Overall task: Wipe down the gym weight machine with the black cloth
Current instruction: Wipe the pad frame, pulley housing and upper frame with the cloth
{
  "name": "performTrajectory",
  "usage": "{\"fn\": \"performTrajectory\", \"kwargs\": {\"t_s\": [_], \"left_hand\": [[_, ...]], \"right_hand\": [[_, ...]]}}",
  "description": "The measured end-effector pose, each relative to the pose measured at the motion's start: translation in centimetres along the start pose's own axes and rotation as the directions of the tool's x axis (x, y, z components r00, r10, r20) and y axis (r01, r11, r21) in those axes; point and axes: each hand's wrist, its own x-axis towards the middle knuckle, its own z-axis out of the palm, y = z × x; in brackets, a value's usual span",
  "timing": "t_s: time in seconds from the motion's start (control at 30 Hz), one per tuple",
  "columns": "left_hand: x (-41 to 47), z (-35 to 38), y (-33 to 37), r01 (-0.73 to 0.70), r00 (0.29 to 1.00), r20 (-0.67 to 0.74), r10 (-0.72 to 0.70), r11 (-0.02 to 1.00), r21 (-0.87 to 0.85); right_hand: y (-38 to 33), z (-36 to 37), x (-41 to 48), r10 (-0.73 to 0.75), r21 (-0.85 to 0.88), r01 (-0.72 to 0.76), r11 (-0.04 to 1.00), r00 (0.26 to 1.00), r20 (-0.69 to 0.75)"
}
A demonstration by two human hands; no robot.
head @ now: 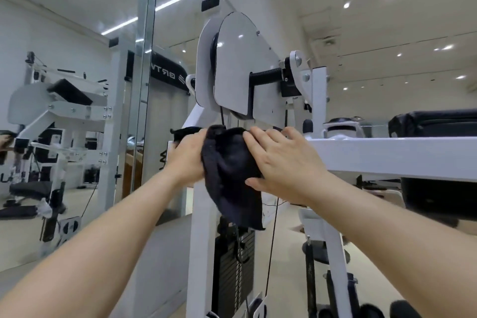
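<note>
Both hands are up at chest height, working close together on one spot. The left hand (189, 155) has its fingers curled round the upper left of the black cloth (229, 175), with a tuft of fabric poking out beyond the knuckles. The right hand (281, 165) is clamped on the cloth's other edge, fingers over the top and thumb pressing in from below. We judge the two-handed hold is there to spread the cloth and pin it flat where the white painted steel crossbeam (387, 155) meets the upright post of the white gym weight machine (204, 240), a corner that one hand would skate past.

The cloth is soft, thick and matte. It folds into heavy creases and its loose tail hangs down over the post, so only the top part is doing any wiping. The left hand is blurred, which we read as a rubbing stroke.

The machine is all hard, glossy surfaces. Above the hands sits a rounded pale grey metal cover plate (240, 64) catching the ceiling lights, with a black coiled spring (265, 77) jutting from its side. Below are a ridged black weight stack (232, 273) and a thin black cable (271, 245), where we expect grime to hide. To the left, a tall wall mirror (64, 124) reflects more equipment.
</note>
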Motion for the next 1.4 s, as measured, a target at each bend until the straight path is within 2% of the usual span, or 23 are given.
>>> {"fn": "performTrajectory", "kwargs": {"t_s": [0.03, 0.07, 0.13, 0.2, 0.27, 0.33, 0.37, 0.4, 0.47, 0.53, 0.6, 0.67, 0.7, 0.77, 0.8, 0.87, 0.93, 1.07, 1.17, 1.23, 1.27, 1.33, 1.4], "left_hand": [[0.0, -0.4, 0.6, 0.023, 0.999, 0.032, -0.024, 0.999, 0.042], [-0.1, -0.6, 1.8, -0.023, 0.998, 0.063, 0.021, 0.999, 0.028], [-0.9, -0.9, 4.7, -0.176, 0.977, 0.097, 0.188, 0.977, -0.123], [-2.9, -2.0, 7.1, -0.231, 0.931, 0.184, 0.314, 0.9, -0.368], [-4.2, -3.8, 7.8, -0.187, 0.852, 0.341, 0.397, 0.84, -0.51], [-4.6, -5.4, 8.0, -0.082, 0.765, 0.485, 0.423, 0.811, -0.579], [-4.7, -5.8, 8.3, -0.006, 0.763, 0.51, 0.398, 0.792, -0.61], [-4.7, -5.8, 8.7, 0.018, 0.796, 0.493, 0.351, 0.801, -0.598], [-4.9, -5.0, 10.2, -0.139, 0.865, 0.398, 0.305, 0.909, -0.394], [-4.8, -3.1, 11.6, -0.298, 0.87, 0.363, 0.333, 0.943, -0.149], [-4.4, -1.1, 13.0, -0.35, 0.893, 0.301, 0.336, 0.937, -0.005], [-4.7, 0.2, 14.5, -0.36, 0.928, 0.104, 0.358, 0.933, 0.001], [-5.1, 0.9, 15.1, -0.435, 0.9, -0.026, 0.434, 0.899, -0.044], [-6.0, 2.4, 16.1, -0.648, 0.749, -0.251, 0.614, 0.757, -0.085], [-6.3, 3.2, 16.5, -0.695, 0.706, -0.313, 0.635, 0.706, -0.137], [-6.7, 3.9, 17.8, -0.672, 0.734, -0.391, 0.556, 0.678, -0.297], [-6.3, 4.0, 19.9, -0.645, 0.758, -0.396, 0.518, 0.686, -0.338], [-5.6, 4.1, 23.9, -0.657, 0.719, -0.399, 0.569, 0.744, -0.122], [-5.7, 3.6, 26.3, -0.685, 0.67, -0.428, 0.606, 0.727, -0.043], [-5.8, 3.2, 28.4, -0.721, 0.642, -0.399, 0.654, 0.692, -0.027], [-5.8, 3.0, 29.6, -0.721, 0.656, -0.367, 0.66, 0.692, -0.045], [-5.6, 2.3, 32.0, -0.686, 0.716, -0.323, 0.619, 0.71, -0.159], [-4.8, 1.5, 33.4, -0.686, 0.727, -0.297, 0.619, 0.661, -0.304]], "right_hand": [[-0.1, 0.1, 0.1, 0.024, 0.02, -0.024, 1.0, 1.0, -0.017], [-0.3, 0.2, 0.3, 0.047, 0.053, -0.045, 0.998, 0.998, -0.046], [-1.0, 0.1, 0.4, 0.116, 0.114, -0.104, 0.988, 0.988, -0.098], [-1.4, -0.3, -0.7, 0.21, 0.151, -0.19, 0.97, 0.969, -0.13], [-0.9, -0.6, -2.8, 0.283, 0.166, -0.251, 0.954, 0.935, -0.214], [0.7, -0.6, -5.5, 0.262, 0.131, -0.233, 0.964, 0.924, -0.28], [1.7, -0.7, -6.7, 0.227, 0.099, -0.206, 0.973, 0.927, -0.299], [2.6, -0.9, -7.5, 0.194, 0.077, -0.178, 0.981, 0.929, -0.314], [4.0, -1.4, -8.6, 0.147, 0.071, -0.13, 0.989, 0.931, -0.334], [5.1, -1.9, -9.1, 0.117, 0.104, -0.086, 0.991, 0.93, -0.348], [6.4, -2.8, -9.9, 0.155, 0.157, -0.105, 0.982, 0.923, -0.351], [8.4, -4.0, -11.4, 0.264, 0.195, -0.206, 0.959, 0.9, -0.346], [9.4, -4.3, -12.5, 0.314, 0.2, -0.257, 0.945, 0.884, -0.348], [11.1, -4.1, -14.8, 0.364, 0.217, -0.302, 0.928, 0.856, -0.367], [11.6, -3.7, -15.5, 0.357, 0.208, -0.297, 0.932, 0.852, -0.382], [11.9, -2.8, -15.9, 0.327, 0.185, -0.275, 0.944, 0.857, -0.397], [12.0, -2.5, -15.5, 0.361, 0.204, -0.301, 0.931, 0.842, -0.4], [12.1, -2.9, -15.9, 0.377, 0.291, -0.273, 0.917, 0.833, -0.404], [12.4, -4.3, -16.4, 0.485, 0.541, -0.229, 0.809, 0.781, -0.394], [13.2, -5.4, -17.7, 0.562, 0.63, -0.249, 0.736, 0.743, -0.363], [13.7, -5.8, -18.8, 0.562, 0.618, -0.27, 0.739, 0.753, -0.343], [14.7, -6.3, -21.4, 0.5, 0.534, -0.304, 0.789, 0.823, -0.27], [15.7, -6.4, -23.1, 0.444, 0.412, -0.33, 0.849, 0.869, -0.219]]}}
